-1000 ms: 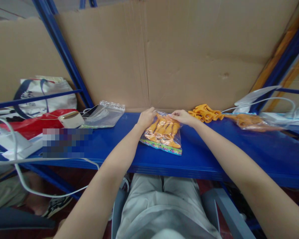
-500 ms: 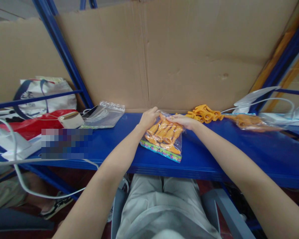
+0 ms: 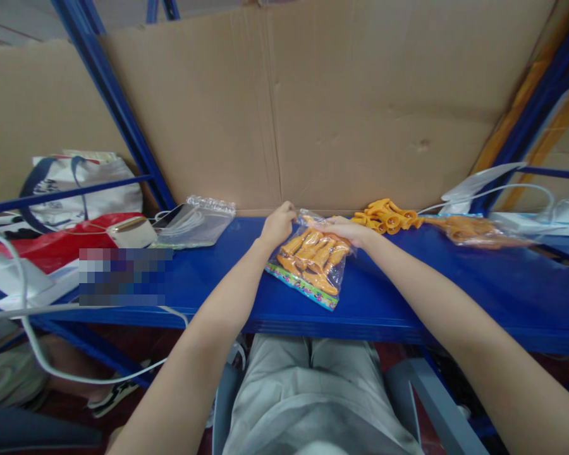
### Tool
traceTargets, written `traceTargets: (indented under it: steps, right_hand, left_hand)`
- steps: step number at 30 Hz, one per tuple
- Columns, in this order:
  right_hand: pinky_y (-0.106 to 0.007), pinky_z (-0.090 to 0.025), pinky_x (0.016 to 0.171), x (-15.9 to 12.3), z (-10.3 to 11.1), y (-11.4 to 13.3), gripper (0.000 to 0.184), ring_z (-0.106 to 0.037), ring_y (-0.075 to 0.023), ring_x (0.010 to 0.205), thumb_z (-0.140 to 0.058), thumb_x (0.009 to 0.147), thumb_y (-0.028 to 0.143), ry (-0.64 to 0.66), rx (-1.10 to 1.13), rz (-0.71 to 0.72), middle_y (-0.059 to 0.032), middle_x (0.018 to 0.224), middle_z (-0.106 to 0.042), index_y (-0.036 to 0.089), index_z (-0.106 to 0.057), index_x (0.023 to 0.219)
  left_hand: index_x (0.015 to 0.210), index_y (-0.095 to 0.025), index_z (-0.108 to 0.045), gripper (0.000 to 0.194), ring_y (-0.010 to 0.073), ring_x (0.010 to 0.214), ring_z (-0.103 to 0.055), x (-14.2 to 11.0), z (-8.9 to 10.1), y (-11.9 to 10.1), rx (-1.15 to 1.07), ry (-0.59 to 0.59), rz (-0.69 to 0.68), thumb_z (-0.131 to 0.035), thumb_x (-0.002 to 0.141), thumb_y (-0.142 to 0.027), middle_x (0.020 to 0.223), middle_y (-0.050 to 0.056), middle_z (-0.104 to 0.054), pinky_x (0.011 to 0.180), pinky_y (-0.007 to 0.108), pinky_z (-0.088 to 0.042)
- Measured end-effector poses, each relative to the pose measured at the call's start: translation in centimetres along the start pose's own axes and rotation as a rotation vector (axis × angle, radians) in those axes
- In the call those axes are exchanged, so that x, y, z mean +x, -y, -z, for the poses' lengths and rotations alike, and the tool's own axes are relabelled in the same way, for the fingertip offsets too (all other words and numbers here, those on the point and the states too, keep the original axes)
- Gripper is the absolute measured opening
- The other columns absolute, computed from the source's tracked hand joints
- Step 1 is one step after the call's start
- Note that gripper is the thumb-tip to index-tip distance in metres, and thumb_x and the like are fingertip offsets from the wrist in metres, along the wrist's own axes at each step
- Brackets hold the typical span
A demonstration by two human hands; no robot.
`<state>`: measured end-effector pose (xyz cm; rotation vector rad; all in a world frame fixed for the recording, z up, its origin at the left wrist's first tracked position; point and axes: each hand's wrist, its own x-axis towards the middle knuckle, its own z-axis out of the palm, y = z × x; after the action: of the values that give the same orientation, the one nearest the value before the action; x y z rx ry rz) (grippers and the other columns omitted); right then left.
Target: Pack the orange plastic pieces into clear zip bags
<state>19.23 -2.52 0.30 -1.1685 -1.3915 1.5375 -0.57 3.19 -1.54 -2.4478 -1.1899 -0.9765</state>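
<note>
A clear plastic bag [image 3: 336, 273] lies slanted on the blue shelf top, with a colourful printed strip along its near edge. Inside it are several orange, hollow-ended pieces [image 3: 313, 253]. My right hand [image 3: 348, 230] grips the bag's far right part, its fingers reaching over the plastic. At the far left corner of the bag is my left hand [image 3: 279, 225], fingers curled together; whatever they may pinch is hidden. More loose orange pieces [image 3: 391, 216] are heaped behind my right hand.
To the right lies another plastic bag of orange pieces [image 3: 474, 230]. Leftward are a clear pouch [image 3: 208, 224] with a cable, a white box [image 3: 133, 232], red material [image 3: 71, 243] and a cloth bag [image 3: 85, 189]. A cardboard panel [image 3: 360, 114] stands behind; a white cable [image 3: 33, 341] hangs in front.
My left hand has shifted slightly left, away from the bag's far corner. The bag has turned a little, and its near strip sits slightly further left. My right hand stays on it.
</note>
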Motion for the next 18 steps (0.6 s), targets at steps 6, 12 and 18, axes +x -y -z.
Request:
traceTargets:
  steps: [6,12,18]
  right_hand:
    - [-0.029,-0.059,0.068,0.4,3.8,0.5,0.010,-0.069,-0.0176,0.066,-0.062,0.089,0.021,-0.220,0.124,0.143,-0.0099,0.077,-0.074,0.015,-0.066,0.083]
    - [-0.041,-0.057,0.077,0.2,9.7,2.9,0.038,-0.070,-0.0253,0.091,-0.045,0.096,0.049,-0.530,0.143,0.351,-0.0140,0.106,-0.072,0.020,-0.064,0.111]
    - [-0.035,-0.051,0.090,-4.8,12.7,4.1,0.067,-0.061,-0.0170,0.117,0.000,0.103,0.034,-0.784,0.454,0.605,-0.0163,0.135,-0.058,0.014,-0.058,0.128]
  left_hand:
    - [0.067,-0.017,-0.070,0.033,0.0180,0.097,-0.062,-0.9,-0.1,4.3,-0.038,-0.007,0.353,-0.043,0.073,0.001,0.097,0.007,-0.063,0.091,0.027,-0.049]
    - [0.068,-0.017,-0.072,0.033,0.0202,0.098,-0.064,-1.3,-0.4,5.6,-0.045,0.004,0.483,-0.045,0.071,0.003,0.093,0.008,-0.068,0.092,0.028,-0.050]
    - [0.070,-0.017,-0.074,0.033,0.0190,0.096,-0.064,-1.2,-1.0,5.3,-0.051,0.028,0.436,-0.046,0.072,0.001,0.095,0.007,-0.069,0.093,0.028,-0.050]
